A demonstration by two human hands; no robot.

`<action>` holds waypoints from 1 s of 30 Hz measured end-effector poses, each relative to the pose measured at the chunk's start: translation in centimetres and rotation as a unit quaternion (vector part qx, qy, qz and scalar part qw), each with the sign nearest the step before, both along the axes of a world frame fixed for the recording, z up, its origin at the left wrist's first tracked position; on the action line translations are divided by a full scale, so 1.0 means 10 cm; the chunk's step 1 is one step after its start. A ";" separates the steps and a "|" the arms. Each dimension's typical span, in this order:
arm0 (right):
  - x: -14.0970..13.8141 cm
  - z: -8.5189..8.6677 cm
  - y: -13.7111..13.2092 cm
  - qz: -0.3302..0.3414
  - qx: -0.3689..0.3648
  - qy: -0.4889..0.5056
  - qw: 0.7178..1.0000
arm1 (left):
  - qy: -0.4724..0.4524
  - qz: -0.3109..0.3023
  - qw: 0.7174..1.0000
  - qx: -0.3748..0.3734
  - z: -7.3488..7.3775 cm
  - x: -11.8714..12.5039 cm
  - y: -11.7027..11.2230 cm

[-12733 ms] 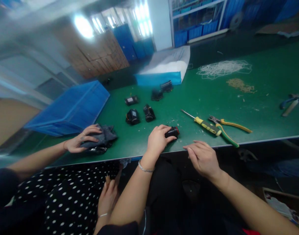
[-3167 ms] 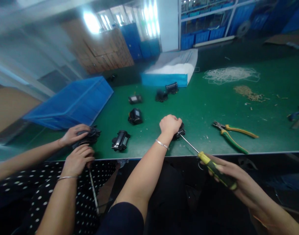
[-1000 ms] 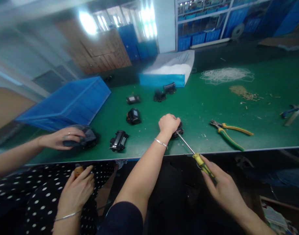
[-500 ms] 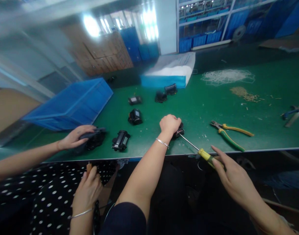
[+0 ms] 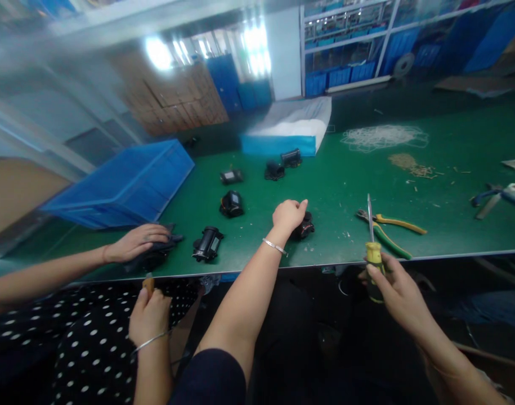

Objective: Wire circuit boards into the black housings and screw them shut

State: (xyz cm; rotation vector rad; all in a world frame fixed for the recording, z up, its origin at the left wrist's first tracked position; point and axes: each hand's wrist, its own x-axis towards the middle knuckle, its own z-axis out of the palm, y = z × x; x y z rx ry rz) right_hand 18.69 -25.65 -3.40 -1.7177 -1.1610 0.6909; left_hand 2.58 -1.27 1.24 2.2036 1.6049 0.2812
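Note:
My left hand [image 5: 289, 217] is closed around a black cylindrical part [image 5: 305, 226] on the green bench, near its front edge; the fingers partly hide it. My right hand [image 5: 394, 281] grips the yellow and dark handle of a screwdriver [image 5: 374, 264], whose metal shaft points upward, apart from the part. Behind the screwdriver's shaft lie cutting pliers [image 5: 394, 230] with yellow and green handles. To the left of my left hand, similar black parts rest on the bench, among them one with a pale label [image 5: 208, 244] and another [image 5: 232, 203].
A co-worker's hand [image 5: 141, 243] rests on a black part at the left; their other hand [image 5: 149, 318] holds a wooden-handled tool. A blue bin [image 5: 126, 183] stands behind. Further back are a white and blue bag [image 5: 282, 143], thin white loops [image 5: 384, 136] and small brass-coloured pieces [image 5: 411, 164].
The screwdriver has come off the black part and swung upright in my right hand. My left hand stays on the part. The co-worker's tool has moved up toward their part.

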 end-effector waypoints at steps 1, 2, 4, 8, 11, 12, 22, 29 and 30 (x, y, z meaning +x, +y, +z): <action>-0.04 0.04 0.05 0.015 -0.015 0.086 0.996 | -0.018 -0.038 0.999 -0.026 0.06 -0.04 0.00; -0.09 0.08 0.10 0.023 -0.022 0.145 0.989 | -0.036 -0.088 0.994 -0.045 0.12 -0.10 -0.01; -0.18 0.17 0.24 0.022 -0.011 0.169 0.985 | -0.052 -0.204 0.976 -0.052 0.23 -0.23 -0.07; -0.31 0.29 0.57 -0.003 0.052 0.002 0.999 | 0.002 -0.287 0.958 -0.003 0.28 -0.43 -0.25; -0.38 0.29 0.75 0.034 0.081 -0.128 0.988 | 0.011 -0.213 0.976 0.042 0.19 -0.46 -0.36; -0.40 0.29 0.78 0.057 0.080 -0.159 0.982 | 0.010 -0.202 0.978 0.049 0.16 -0.45 -0.38; -0.28 0.35 0.68 0.016 0.097 -0.172 0.980 | 0.017 -0.153 0.985 0.074 0.08 -0.44 -0.38; -0.29 0.26 0.77 0.051 0.035 -0.272 0.960 | -0.003 -0.153 0.985 0.081 0.04 -0.46 -0.39; -0.27 0.26 0.75 0.022 0.034 -0.274 0.961 | -0.004 -0.147 0.986 0.080 0.04 -0.46 -0.39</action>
